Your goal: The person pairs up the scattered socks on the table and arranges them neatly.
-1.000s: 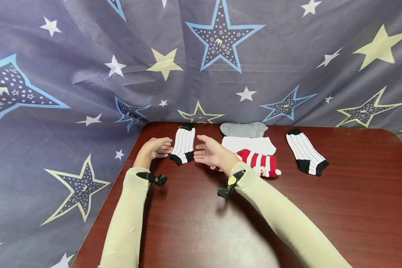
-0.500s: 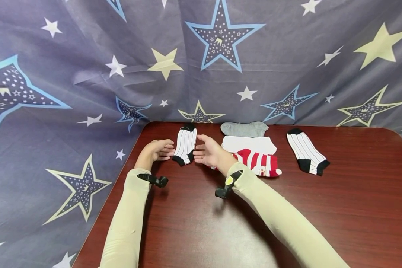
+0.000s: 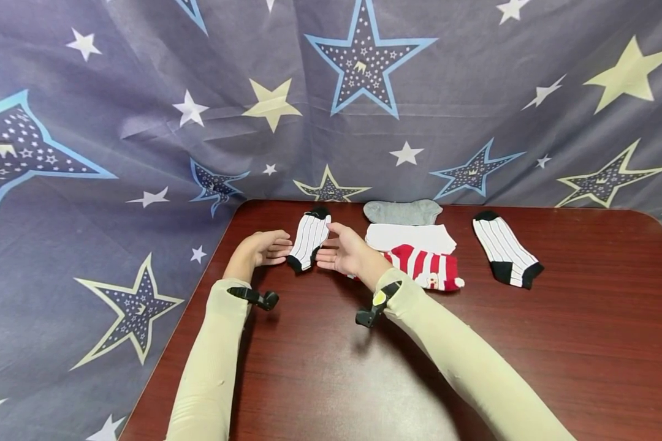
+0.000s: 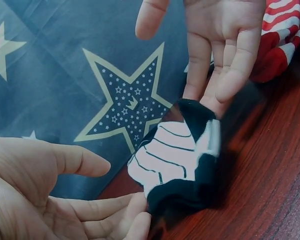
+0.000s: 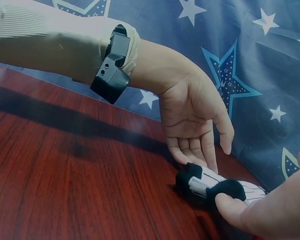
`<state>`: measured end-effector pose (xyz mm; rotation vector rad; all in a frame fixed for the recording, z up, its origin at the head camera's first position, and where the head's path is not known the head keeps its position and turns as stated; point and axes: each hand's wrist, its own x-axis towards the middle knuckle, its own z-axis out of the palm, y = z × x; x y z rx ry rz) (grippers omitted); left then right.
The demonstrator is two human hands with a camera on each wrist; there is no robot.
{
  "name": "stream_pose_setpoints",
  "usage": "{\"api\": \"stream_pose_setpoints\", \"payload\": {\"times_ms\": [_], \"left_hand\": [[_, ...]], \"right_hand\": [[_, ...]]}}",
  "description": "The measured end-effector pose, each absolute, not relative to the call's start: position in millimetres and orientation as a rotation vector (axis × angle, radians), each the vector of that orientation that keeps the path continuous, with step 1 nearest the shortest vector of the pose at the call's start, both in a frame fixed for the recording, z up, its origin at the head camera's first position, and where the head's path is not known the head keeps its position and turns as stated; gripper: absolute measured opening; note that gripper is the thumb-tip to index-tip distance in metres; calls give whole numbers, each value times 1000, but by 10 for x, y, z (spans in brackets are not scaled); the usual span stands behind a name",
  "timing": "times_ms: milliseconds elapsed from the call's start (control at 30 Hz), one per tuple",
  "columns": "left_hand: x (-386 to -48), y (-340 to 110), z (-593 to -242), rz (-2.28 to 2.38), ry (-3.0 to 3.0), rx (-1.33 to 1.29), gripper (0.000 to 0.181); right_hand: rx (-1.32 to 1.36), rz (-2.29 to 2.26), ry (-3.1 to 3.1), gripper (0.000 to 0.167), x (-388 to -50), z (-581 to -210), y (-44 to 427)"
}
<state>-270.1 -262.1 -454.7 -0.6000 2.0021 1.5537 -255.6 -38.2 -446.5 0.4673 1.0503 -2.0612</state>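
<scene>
A white ankle sock [image 3: 311, 234] with thin dark stripes and black toe, heel and cuff lies on the table between both hands. My left hand [image 3: 260, 250] is at its left side, and the fingertips touch the sock's edge in the left wrist view. On the other side my right hand [image 3: 349, 252] holds its fingers extended, thumb raised, the fingertips against the black heel. Neither hand grips the sock. Just right of my right hand lies a red and white striped sock [image 3: 419, 264], partly hidden by that hand.
A white sock [image 3: 410, 239] and a grey sock [image 3: 401, 213] lie behind the red striped one. Farther right is a matching striped sock [image 3: 504, 248]. A starry cloth [image 3: 358, 147] hangs along the back and left edges of the brown table [image 3: 331, 367].
The striped sock between the hands has shifted right and tilted, its far end leaning rightward. My left hand has moved slightly right with it; the right hand has barely moved.
</scene>
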Motion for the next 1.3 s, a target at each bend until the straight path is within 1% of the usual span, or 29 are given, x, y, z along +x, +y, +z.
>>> {"api": "stream_pose_setpoints", "payload": {"times_ms": [400, 500, 567, 667, 733, 800, 933, 1000, 1100, 1300], "left_hand": [[-2677, -2566, -4564, 1532, 1988, -512, 58], [-2675, -2547, -4569, 1564, 1975, -515, 55], [-2673, -2539, -4572, 1601, 1961, -532, 46], [-2667, -2533, -4567, 1641, 1947, -551, 24], [-2663, -2531, -4565, 1659, 1940, -550, 16], [-2658, -2532, -4561, 1667, 1936, -531, 21], [-2639, -2534, -4553, 1679, 1918, -465, 50], [-2632, -2536, -4548, 1677, 1905, -431, 57], [-2633, -2530, -4551, 1680, 1893, -388, 57], [-2631, -2483, -4533, 1690, 1886, -282, 55]], "right_hand": [[455, -2049, 1067, 69, -2562, -4479, -380], [460, -2050, 1069, 70, -2556, -4480, -382], [464, -2054, 1063, 70, -2552, -4480, -383], [469, -2060, 1049, 70, -2544, -4481, -380], [466, -2062, 1046, 70, -2541, -4485, -376], [461, -2065, 1047, 70, -2539, -4488, -373], [449, -2071, 1049, 70, -2542, -4495, -368], [447, -2079, 1040, 69, -2546, -4499, -367], [447, -2103, 1022, 66, -2555, -4510, -378], [416, -2166, 1005, 50, -2570, -4511, -407]]}}
